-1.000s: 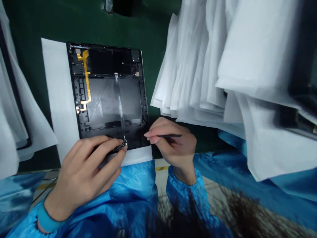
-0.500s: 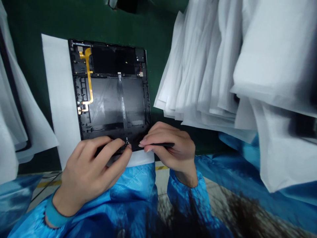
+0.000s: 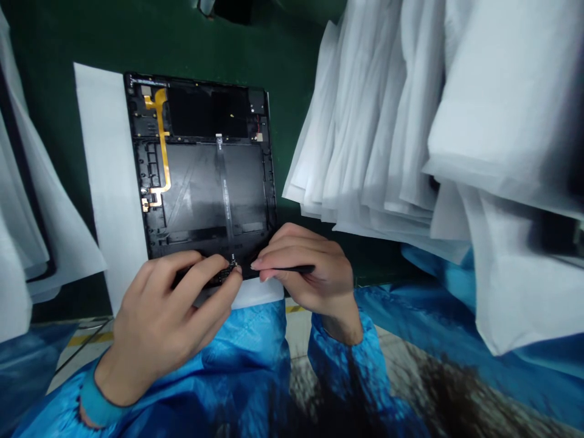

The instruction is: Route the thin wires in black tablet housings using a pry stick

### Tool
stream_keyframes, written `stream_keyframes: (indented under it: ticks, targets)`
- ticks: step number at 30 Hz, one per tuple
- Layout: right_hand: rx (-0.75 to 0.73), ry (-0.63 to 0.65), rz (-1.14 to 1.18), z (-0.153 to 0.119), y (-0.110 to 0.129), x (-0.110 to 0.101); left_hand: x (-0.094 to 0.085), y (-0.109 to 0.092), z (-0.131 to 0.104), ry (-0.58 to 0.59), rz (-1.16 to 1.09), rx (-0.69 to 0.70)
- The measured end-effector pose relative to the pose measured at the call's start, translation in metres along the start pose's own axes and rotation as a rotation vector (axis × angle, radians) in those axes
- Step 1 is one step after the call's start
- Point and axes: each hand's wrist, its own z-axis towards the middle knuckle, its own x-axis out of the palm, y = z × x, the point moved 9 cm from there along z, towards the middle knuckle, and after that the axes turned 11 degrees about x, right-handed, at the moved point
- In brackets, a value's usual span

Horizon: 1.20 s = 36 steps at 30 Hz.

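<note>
An opened tablet housing (image 3: 205, 188), black inside, lies flat on a white sheet (image 3: 109, 182). A yellow flex cable (image 3: 164, 155) runs down its left side, and a dark flex ribbon (image 3: 226, 194) runs down its middle to the near edge. At that edge my left hand (image 3: 171, 316) has its fingertips closed around a small dark circuit board (image 3: 225, 274), partly hidden by the fingers. My right hand (image 3: 314, 267) pinches a slim black tool (image 3: 296, 268), its tip hidden or too dark to make out, close to the housing's near right corner.
Many white soft sleeves (image 3: 365, 134) stand in a row on the right of the green table (image 3: 182, 36). More white sleeves (image 3: 59, 213) with dark-edged panels are at the left. A dark object (image 3: 232, 9) sits at the far edge of view.
My right hand and the black tool have shifted slightly left, towards the small circuit board. My left hand keeps nearly the same place on the board.
</note>
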Motion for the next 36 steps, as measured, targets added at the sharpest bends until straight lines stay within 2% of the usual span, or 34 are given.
stream_keyframes:
  ticks: [4,10,27,30,33,36]
  targets:
    - [0.001,-0.024,-0.038,0.001,0.0,-0.001,0.0,0.0,0.003,0.011,0.011,0.011]
    - [0.044,-0.154,-0.055,0.002,-0.002,-0.013,0.001,-0.001,0.005,0.015,0.036,0.011]
    - [0.091,-0.211,0.04,0.001,-0.008,-0.021,-0.001,0.002,0.005,0.012,0.043,0.021]
    - [0.147,-0.224,0.099,0.0,-0.01,-0.024,-0.006,0.002,0.007,-0.015,0.063,0.023]
    - [0.169,-0.25,0.178,-0.003,-0.009,-0.027,-0.015,0.003,0.007,-0.026,-0.047,0.031]
    - [0.24,-0.306,0.259,-0.011,-0.013,-0.027,-0.036,0.012,0.0,-0.111,-0.184,0.008]
